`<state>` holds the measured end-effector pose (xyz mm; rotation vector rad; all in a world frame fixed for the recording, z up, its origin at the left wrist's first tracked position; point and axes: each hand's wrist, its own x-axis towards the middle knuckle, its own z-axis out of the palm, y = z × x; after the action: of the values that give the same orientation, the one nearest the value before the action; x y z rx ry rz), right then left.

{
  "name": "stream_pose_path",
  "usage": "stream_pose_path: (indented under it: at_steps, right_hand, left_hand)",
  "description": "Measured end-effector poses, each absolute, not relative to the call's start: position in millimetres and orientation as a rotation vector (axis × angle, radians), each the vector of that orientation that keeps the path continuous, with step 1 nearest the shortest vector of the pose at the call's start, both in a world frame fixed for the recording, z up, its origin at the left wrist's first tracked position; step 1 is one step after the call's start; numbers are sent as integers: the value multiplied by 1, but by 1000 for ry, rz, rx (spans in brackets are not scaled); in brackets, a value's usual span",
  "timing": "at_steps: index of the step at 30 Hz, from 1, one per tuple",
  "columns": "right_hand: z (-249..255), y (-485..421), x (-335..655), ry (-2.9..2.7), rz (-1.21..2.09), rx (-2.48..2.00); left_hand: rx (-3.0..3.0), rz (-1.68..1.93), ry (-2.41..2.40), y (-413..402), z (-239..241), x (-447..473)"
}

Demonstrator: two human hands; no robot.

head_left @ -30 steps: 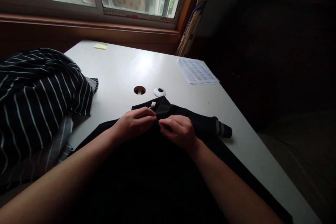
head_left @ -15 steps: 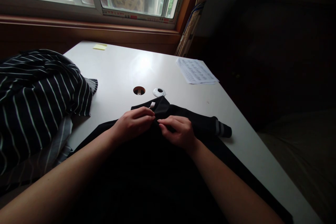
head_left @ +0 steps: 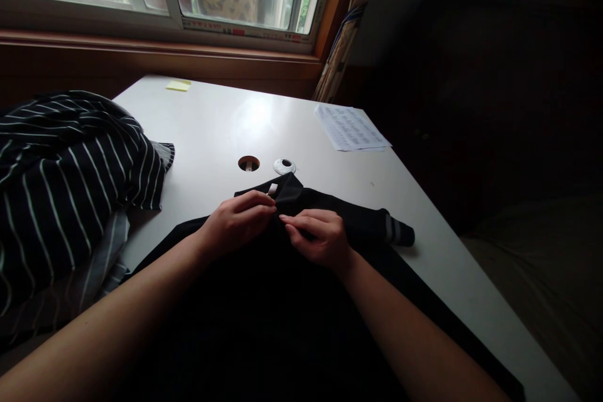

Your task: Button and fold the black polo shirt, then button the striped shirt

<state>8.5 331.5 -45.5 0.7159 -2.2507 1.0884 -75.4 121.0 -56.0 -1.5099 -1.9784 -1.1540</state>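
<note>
A black shirt (head_left: 287, 289) lies spread on the white surface (head_left: 207, 119). The left hand (head_left: 238, 220) is at the shirt's collar (head_left: 289, 190), its grip pinched on the cloth. The right hand (head_left: 323, 232) is on the shirt too, just beside the left hand; I cannot tell if its grip holds any cloth. Past the shirt's collar are a round hole (head_left: 249, 164) and a white ring (head_left: 284, 168). Left of the shirt sits a heap of stripy cloth (head_left: 75, 163). Beyond the shirt, to the right, lie papers (head_left: 352, 129).
</note>
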Motion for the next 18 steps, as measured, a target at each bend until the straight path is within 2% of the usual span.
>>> stream_pose_path:
  at_steps: [8,18]
  right_hand:
    - [-48,331,1,-2323,1331,426]
    - [-50,334,-1,-2404,1800,196]
  left_hand:
    - [-1523,-1156,-1968,121,-55,-76]
    - [-1550,-1038,-1973,118,-57,-77]
